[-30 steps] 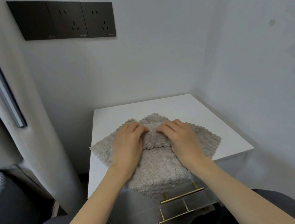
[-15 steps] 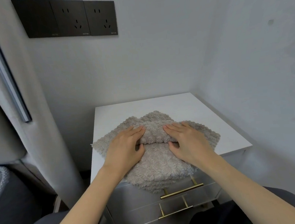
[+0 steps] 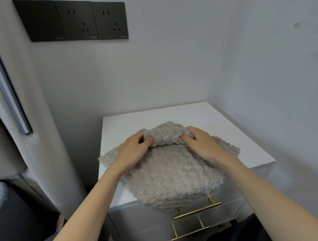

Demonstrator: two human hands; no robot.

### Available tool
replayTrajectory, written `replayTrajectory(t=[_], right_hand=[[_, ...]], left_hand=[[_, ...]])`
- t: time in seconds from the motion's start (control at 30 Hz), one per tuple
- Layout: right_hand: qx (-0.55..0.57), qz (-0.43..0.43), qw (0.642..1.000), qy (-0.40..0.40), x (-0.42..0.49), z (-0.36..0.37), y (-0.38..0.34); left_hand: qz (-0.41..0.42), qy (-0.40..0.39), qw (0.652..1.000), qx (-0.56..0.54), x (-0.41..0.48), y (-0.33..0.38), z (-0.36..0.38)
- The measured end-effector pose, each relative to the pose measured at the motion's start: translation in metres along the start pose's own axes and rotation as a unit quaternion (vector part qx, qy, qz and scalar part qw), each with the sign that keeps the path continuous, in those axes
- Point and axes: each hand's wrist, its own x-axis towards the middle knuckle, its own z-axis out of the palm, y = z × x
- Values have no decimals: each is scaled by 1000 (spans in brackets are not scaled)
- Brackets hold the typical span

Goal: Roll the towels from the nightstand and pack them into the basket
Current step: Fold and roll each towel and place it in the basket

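Towel-rolling, mid-step. The left hand (image 3: 134, 152) and right hand (image 3: 202, 145) each pinch one end of a roll (image 3: 165, 137) formed in the grey fleecy towel (image 3: 170, 172), with the fingers (image 3: 148, 140) curled round it and the thumbs tucked beneath.

A second ago both palms lay flatter over a low ridge near the cloth's middle. Now the roll is thicker, raised off the surface, and sits nearer the far corner. Judged from this, the rolling is well under way but not finished, since a broad flat part still spreads toward the viewer.

The towel lies cornerwise on the white nightstand (image 3: 154, 117), its near corner hanging over the front edge.

Counts:
- One roll and two hands.
- One nightstand with two drawers and two brass handles, upper (image 3: 197, 210) and lower (image 3: 190, 233).
- One dark wall panel (image 3: 74, 20) of three plates, two of which carry sockets.
- Stacked edges at the front hint at more than one towel, but the number cannot be told.
- No basket is plainly in view.
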Motion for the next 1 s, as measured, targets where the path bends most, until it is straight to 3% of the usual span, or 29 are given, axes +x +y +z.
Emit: replayTrajectory(t=[0.13,0.27,0.43,0.7,0.87,1.0], right_hand=[[13,21,999,-23,10,-2,-2],[22,35,999,-28,17,-3,1],[-18,7,999,-30,21,-8,2],[-68,29,993,-88,17,-10,-1],[-68,-32,997,-8,12,-10,-17],[8,-85,995,55,3,-25,-31]], left_hand=[[-31,15,996,80,11,3,2],[-7,-3,993,121,14,4,2],[56,1,992,114,15,3,3],[106,56,990,78,10,5,10],[123,115,985,-42,9,21,6],[94,114,954,-261,2,43,0]])
